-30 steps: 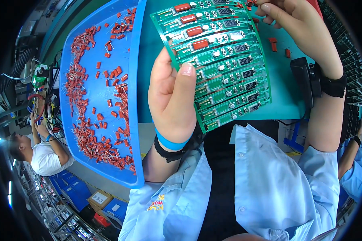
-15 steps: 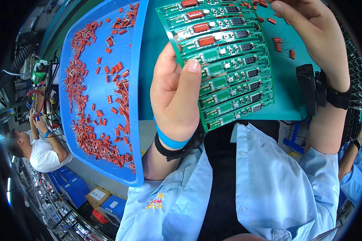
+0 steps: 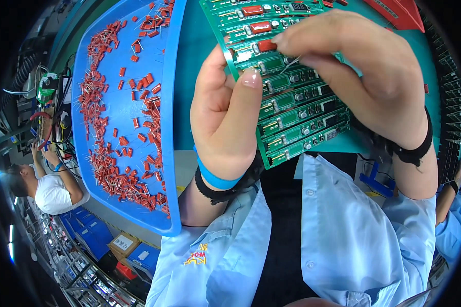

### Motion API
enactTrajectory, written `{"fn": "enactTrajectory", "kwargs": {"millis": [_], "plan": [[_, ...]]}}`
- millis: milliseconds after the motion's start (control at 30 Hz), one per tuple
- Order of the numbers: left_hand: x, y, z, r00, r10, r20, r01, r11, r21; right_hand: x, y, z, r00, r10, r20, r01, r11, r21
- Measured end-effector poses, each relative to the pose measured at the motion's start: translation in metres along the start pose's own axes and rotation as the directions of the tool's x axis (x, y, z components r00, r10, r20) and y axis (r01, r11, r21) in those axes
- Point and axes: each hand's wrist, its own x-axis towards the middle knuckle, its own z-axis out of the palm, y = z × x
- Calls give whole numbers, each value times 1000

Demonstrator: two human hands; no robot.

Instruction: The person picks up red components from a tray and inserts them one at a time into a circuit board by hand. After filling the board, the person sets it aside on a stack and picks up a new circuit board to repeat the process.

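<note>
My left hand (image 3: 225,112) grips the left edge of a green circuit board panel (image 3: 292,110), thumb on its face. The panel is held up close and tilted, made of several narrow strips with small parts. Red box-shaped capacitors (image 3: 253,10) sit on its upper strips. My right hand (image 3: 366,71) lies over the panel's right side, its fingertips pinching a small red capacitor (image 3: 267,46) against one strip, thin wire leads showing under the fingers. Both wrists wear black straps; the left also has a blue band.
A big blue plastic tray (image 3: 125,123) holding many loose red capacitors lies to my left on the teal table (image 3: 192,61). A red tray corner (image 3: 394,13) shows top right. Another person (image 3: 48,189) works far left; blue bins stand below.
The panel and both hands have come closer and lower. My right hand moved from the panel's top right corner down over its face, fingertips now on a red capacitor.
</note>
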Motion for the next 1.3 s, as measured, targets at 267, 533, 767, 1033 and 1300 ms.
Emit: {"fn": "enactTrajectory", "kwargs": {"millis": [267,533,767,1033,1300], "plan": [[-1,-3,0,999,25,-21,-25,1000,10,2,-1,0,995,75,64,-75,997,3],[-2,-4,0,1000,21,7,-21,1000,-16,0,-3,-4,981,149,120,-149,989,-10],[-2,-3,-1,999,40,1,-40,999,5,2,-8,-4,964,202,171,-203,979,-15],[-3,-2,2,1000,17,-6,-17,1000,-12,5,-9,-5,939,262,221,-263,964,-27],[-4,-2,1,999,36,-14,-36,999,39,4,-9,-2,945,239,224,-245,970,-3]]}}
